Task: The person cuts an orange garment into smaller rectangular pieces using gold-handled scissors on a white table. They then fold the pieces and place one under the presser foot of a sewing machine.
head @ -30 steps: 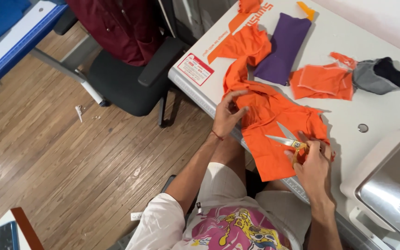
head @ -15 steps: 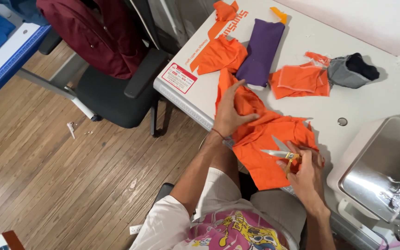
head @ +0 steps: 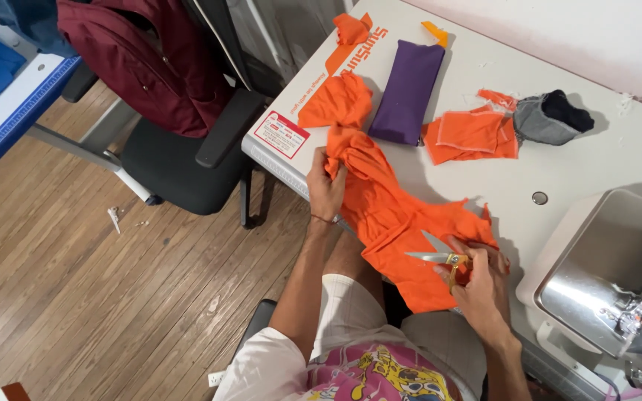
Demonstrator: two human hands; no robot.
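A long piece of orange fabric (head: 388, 208) lies across the near edge of the white sewing table (head: 596, 156). My left hand (head: 327, 187) grips its bunched upper end near the table's edge. My right hand (head: 477, 278) holds scissors (head: 440, 256) with orange handles, blades open and pointing left over the fabric's lower part. That lower part hangs off the table toward my lap.
A purple pouch (head: 406, 93), smaller orange fabric pieces (head: 469, 134) and a grey-and-black cloth (head: 551, 119) lie farther back. A sewing machine's metal bed (head: 611, 275) is at the right. A black office chair (head: 180, 163) with a maroon garment stands at the left on wooden floor.
The view has shifted, so the table sits more to the centre. My left hand has slid up the fabric to its bunched end. The scissors stay over the lower part.
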